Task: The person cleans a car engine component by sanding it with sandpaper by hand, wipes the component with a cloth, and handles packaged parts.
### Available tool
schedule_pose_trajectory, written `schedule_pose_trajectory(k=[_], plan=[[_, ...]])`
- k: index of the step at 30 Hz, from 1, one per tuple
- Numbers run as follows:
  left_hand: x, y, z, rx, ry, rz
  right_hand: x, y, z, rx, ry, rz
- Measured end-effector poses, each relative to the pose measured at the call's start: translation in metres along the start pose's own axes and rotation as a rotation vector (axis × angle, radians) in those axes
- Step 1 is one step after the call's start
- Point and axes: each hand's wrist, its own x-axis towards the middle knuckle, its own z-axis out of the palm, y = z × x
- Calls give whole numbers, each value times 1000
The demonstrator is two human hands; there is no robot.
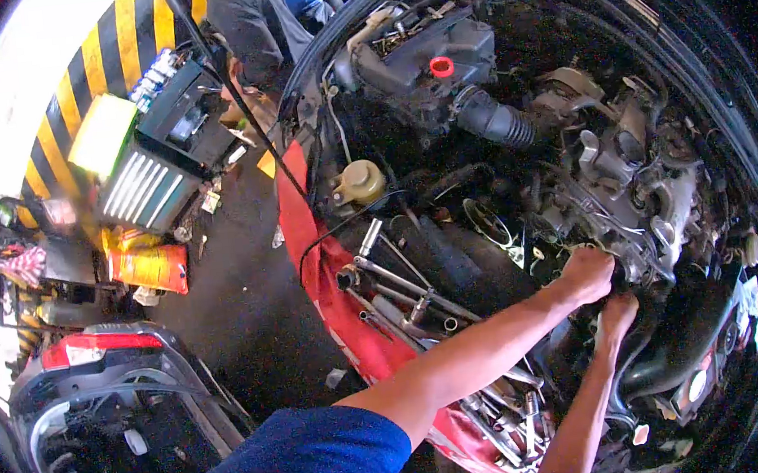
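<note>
Left hand (590,274) and right hand (618,313) are curling at seven o'clock on the engine (680,197), grip indiscernible, ideally guarding knuckles from surrounding metal.

Dull metal engine (635,169), red cloth (302,234), shiny metal wrenches (411,289)

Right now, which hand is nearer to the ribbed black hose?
The left hand, whose arm shows a blue sleeve; the right hand is lower in view, farther from the ribbed hose.
</note>
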Motion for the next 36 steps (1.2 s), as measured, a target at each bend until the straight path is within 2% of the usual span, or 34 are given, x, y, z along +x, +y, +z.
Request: schedule_pose_trajectory(k=[1, 2, 3, 4, 5, 6, 8, 10, 11, 14, 15, 17, 18, 20, 23, 25, 26, 29, 30, 31, 33, 34, 35, 36], plan=[[-1, -1, 2, 18, -20, -25, -1, -3, -3, -75, 11, -35], [-1, -4, 4, 1, -59, 17, -2, -7, -1, 31, -38, 10], [-5, -2, 5, 17, -88, 27, 7, 45, 17, 390, -115, -60], [-5, 0, 0, 39, -102, 46, 11, 56, 30, 592, -73, 27], [-2, 1, -6, 66, -107, 62, 12, 51, 31, 640, -44, 70], [-1, 0, -4, 12, -17, 52, 12, 47, 28, 586, -44, 75], [-1, -1, 1, 19, 18, 29, 2, 26, 7, 254, -81, 66], [1, -4, 4, -8, 15, 17, -2, 12, 2, 166, -80, 85], [-1, -4, 6, -8, -4, 22, -2, 14, 5, 216, -86, 102], [-1, 0, -7, -20, -21, 49, 14, 50, 26, 775, -95, 234], [0, 1, -9, -31, -13, 40, 15, 46, 21, 782, -127, 297], [0, -5, 2, -40, 45, 0, 11, 40, -3, -200, -225, -53], [-1, -4, 3, -31, 63, 8, 6, 37, 5, 292, -163, 193], [-4, -3, 0, -31, -20, 51, 2, 40, 19, 700, -127, 324], [-2, 1, -13, -1, -56, 35, 9, 69, 36, 699, -107, 102], [0, -2, -10, -41, -32, -6, 6, 26, -1, 30, -151, 154], [2, -5, 2, 23, -73, 3, 4, 9, -10, -180, -90, 127], [2, -2, 2, 120, -98, 76, 5, 35, 24, 634, 37, 124], [0, 2, -12, 0, -125, 17, 22, 95, 40, 686, -57, 203], [0, 0, -9, 0, -49, 44, 10, 63, 40, 668, 36, 212], [5, -4, 2, 9, -66, -15, -2, 9, 7, 362, -6, -26], [2, -2, -3, 96, -30, -4, -3, -13, -2, 263, 55, 119], [0, -4, 3, 105, 45, 37, -2, -17, -5, 98, 2, 77], [0, -2, -1, 106, 31, 52, 3, 3, 15, 555, 52, 103]])
